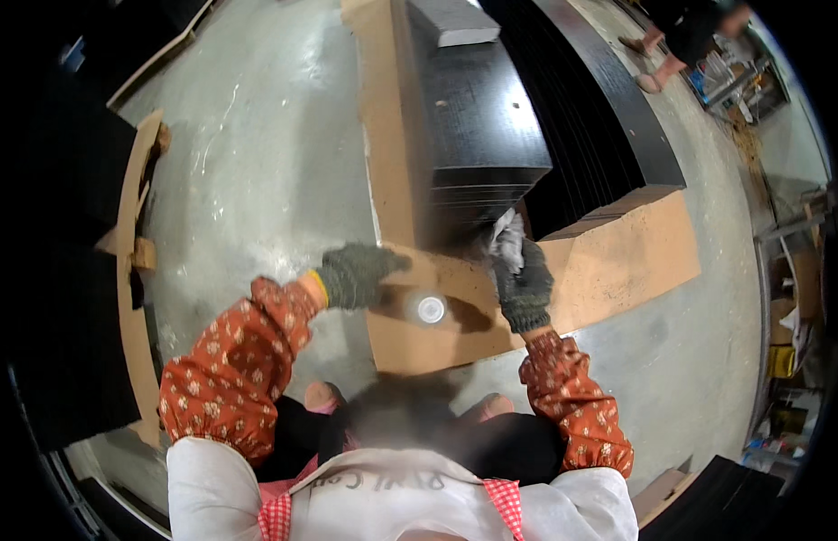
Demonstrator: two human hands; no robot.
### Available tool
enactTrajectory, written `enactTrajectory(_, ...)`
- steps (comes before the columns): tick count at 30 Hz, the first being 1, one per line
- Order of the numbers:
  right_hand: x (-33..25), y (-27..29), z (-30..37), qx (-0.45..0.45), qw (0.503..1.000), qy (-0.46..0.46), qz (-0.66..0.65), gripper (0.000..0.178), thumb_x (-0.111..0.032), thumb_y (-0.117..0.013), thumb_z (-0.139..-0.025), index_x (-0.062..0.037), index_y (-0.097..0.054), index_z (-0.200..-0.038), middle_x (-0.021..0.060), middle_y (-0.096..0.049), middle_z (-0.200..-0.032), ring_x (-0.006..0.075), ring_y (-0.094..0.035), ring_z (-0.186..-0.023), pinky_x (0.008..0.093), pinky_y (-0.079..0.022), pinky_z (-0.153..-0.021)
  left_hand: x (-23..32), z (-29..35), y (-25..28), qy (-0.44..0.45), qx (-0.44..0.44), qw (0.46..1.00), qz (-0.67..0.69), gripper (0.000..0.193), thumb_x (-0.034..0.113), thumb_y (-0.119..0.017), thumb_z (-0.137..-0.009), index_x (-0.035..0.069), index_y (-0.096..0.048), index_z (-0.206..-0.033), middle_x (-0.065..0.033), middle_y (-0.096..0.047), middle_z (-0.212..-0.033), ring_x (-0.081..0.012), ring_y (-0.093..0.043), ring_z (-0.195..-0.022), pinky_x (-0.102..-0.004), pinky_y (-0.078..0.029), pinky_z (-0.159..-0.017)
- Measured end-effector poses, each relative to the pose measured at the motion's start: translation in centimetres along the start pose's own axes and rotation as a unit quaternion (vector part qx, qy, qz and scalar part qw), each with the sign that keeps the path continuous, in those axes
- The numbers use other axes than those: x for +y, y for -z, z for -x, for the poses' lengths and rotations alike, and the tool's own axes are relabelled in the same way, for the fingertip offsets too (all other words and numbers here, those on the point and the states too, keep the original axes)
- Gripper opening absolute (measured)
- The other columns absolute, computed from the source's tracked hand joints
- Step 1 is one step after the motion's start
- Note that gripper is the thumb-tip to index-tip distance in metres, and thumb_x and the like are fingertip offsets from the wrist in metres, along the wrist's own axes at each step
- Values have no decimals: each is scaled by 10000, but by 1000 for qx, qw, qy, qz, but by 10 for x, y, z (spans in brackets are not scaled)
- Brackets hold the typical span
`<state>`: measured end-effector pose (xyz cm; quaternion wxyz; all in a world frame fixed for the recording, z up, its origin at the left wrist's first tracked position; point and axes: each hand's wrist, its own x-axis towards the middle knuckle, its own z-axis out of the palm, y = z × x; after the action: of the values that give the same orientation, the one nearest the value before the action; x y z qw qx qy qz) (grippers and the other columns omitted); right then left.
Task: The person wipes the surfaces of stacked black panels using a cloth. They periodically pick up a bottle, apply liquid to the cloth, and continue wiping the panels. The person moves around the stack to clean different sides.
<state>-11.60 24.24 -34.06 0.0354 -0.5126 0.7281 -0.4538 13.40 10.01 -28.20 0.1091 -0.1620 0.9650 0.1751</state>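
My right hand [525,287], in a dark grey-green knit glove, is closed around a crumpled whitish rag [506,240]. The rag is at the near end of a stack of black boards [487,117], by its right corner. My left hand [358,274], in a matching glove, reaches rightward with its fingers stretched out, slightly blurred, and nothing shows in it. Its fingertips come near the stack's lower left corner; whether they touch it I cannot tell. Between my hands a small round container with a pale top [430,310] stands on a brown cardboard sheet [608,261].
A second row of black boards [608,126] stands on edge to the right of the stack. A grey block [455,22] rests on its far end. More dark boards [67,343] line the left side. Another person [672,54] is at the far right, near cluttered shelves [789,316].
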Motion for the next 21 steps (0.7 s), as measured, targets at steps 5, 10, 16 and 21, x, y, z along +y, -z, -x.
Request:
enactTrajectory(5,-76,49,-44,161,950,25,-266,394,-78,-689,-813,-29,-524,-1168,95,-591,-1085,202,-593,-941,327,-499,-799,27,13,-16,-7,42,957,288,909,259,-846,-639,86,-374,-1396,-135,-483,-1352,-285,-444,-1271,-415,-365,-1055)
enactTrajectory(10,-80,24,-47,25,993,69,-90,446,-218,-689,-816,-33,-537,-1193,148,-586,-1120,312,-593,-985,392,-468,-890,32,6,-32,17,81,892,444,850,231,-878,-628,48,-439,-1332,-96,-538,-1275,-241,-501,-1201,-376,-389,-1035)
enactTrajectory(16,-41,60,11,-82,788,-350,-500,374,-129,-618,-863,-75,-547,-1226,141,-614,-1107,244,-608,-995,358,-494,-834,63,-15,-5,100,37,931,350,654,268,-837,-651,76,-533,-1197,-63,-592,-1147,-226,-560,-1070,-376,-445,-941)
enactTrajectory(21,-10,51,36,-19,584,-275,-764,337,-96,-503,-946,-11,-503,-1272,104,-590,-1192,173,-597,-1033,320,-488,-929,57,-24,17,-31,44,987,149,633,300,-837,-611,85,-573,-1145,-83,-626,-1075,-244,-596,-1007,-377,-462,-915)
